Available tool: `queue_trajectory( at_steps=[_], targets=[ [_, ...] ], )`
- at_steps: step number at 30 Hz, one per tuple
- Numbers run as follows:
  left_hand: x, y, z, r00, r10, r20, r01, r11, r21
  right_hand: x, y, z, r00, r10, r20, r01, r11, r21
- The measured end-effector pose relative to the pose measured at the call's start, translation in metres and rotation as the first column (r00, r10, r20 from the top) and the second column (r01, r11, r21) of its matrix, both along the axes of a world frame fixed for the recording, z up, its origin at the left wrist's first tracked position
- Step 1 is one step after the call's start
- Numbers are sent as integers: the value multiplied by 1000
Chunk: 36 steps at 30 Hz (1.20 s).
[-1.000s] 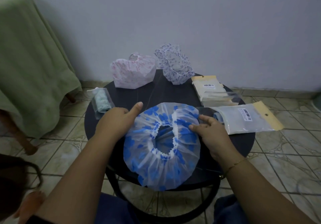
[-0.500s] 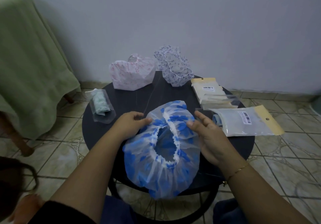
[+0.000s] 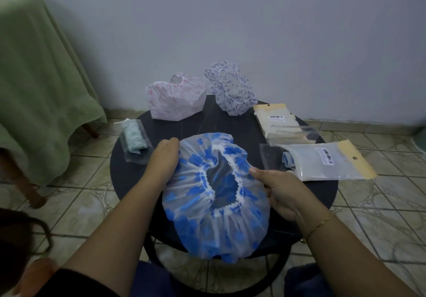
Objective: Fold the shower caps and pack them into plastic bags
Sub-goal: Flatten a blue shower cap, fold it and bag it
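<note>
Both hands have shifted round the blue shower cap (image 3: 214,195), now tilted with its elastic opening facing up.
Left hand (image 3: 162,160) cups the cap's left side, fingers hidden behind the plastic; right hand (image 3: 280,192) pinches its right rim, thumb on top. So the cap hangs between both grips over the desk's (image 3: 230,121) near edge. Two loose caps (image 3: 177,99) sit at the far edge, filled bags (image 3: 322,160) at the right.
</note>
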<state>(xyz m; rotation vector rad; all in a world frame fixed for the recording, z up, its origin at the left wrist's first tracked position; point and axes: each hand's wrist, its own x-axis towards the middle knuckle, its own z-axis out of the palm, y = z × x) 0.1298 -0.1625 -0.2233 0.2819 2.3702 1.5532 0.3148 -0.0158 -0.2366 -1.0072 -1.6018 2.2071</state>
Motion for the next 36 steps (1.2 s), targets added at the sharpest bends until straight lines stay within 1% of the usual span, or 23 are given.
queue_trajectory(
  at_steps=[2, 4, 6, 7, 8, 9, 10, 11, 12, 14, 17, 19, 21, 23, 25, 28, 30, 33, 36],
  targets=[
    [3, -2, -3, 996, -61, -64, 63, 997, 36, 0, 0, 0, 999, -50, 11, 50, 998, 25],
    [2, -4, -8, 988, -82, -129, 88, 995, 40, 0, 1, -1, 995, -96, 18, 95, 995, 43],
    [-3, -8, -12, 981, -61, -183, 53, 998, -45, 1, 5, -2, 986, -167, 25, 164, 982, 98],
    [-7, -10, -14, 975, -50, -218, 26, 993, -114, 2, 9, -3, 977, -211, 35, 202, 965, 167],
    [-11, -12, -15, 968, -45, -248, -1, 983, -182, 3, 13, -2, 966, -253, 53, 229, 933, 279],
    [-14, -15, -17, 963, -46, -265, -19, 971, -239, 6, 17, 0, 953, -292, 82, 234, 879, 416],
    [-17, -17, -18, 962, -48, -269, -31, 959, -282, 9, 20, 4, 939, -324, 118, 212, 812, 543],
    [-19, -19, -19, 963, -52, -265, -36, 948, -316, 12, 24, 7, 924, -351, 148, 183, 751, 634],
    [-20, -20, -20, 963, -63, -263, -31, 939, -341, 15, 27, 9, 915, -369, 162, 164, 709, 686],
    [-21, -21, -20, 963, -95, -250, -6, 926, -378, 18, 31, 8, 907, -384, 173, 142, 666, 733],
    [-20, -21, -23, 959, -177, -222, 70, 905, -419, 17, 32, 7, 921, -342, 185, 90, 650, 754],
    [-17, -24, -23, 940, -267, -214, 166, 902, -398, 17, 29, 10, 942, -280, 185, 57, 676, 734],
    [-13, -24, -20, 908, -369, -195, 292, 896, -335, 17, 26, 14, 958, -225, 177, 44, 728, 684],
    [-6, -21, -13, 905, -402, -139, 367, 903, -223, 15, 24, 14, 965, -198, 173, 47, 777, 628],
    [-1, -18, -9, 921, -375, -104, 359, 922, -143, 14, 21, 14, 970, -192, 150, 71, 811, 581],
    [3, -16, -6, 932, -317, -173, 286, 941, -181, 13, 15, 13, 979, -128, 161, 8, 804, 594],
    [7, -15, -5, 927, -323, -190, 292, 940, -176, 13, 13, 13, 985, -86, 152, -23, 800, 600],
    [9, -13, -4, 925, -329, -189, 287, 932, -220, 14, 11, 12, 991, -72, 108, -6, 808, 590],
    [6, -14, -2, 946, -281, -162, 245, 947, -210, 14, 13, 13, 990, -120, 74, 57, 818, 572]
  ],
)
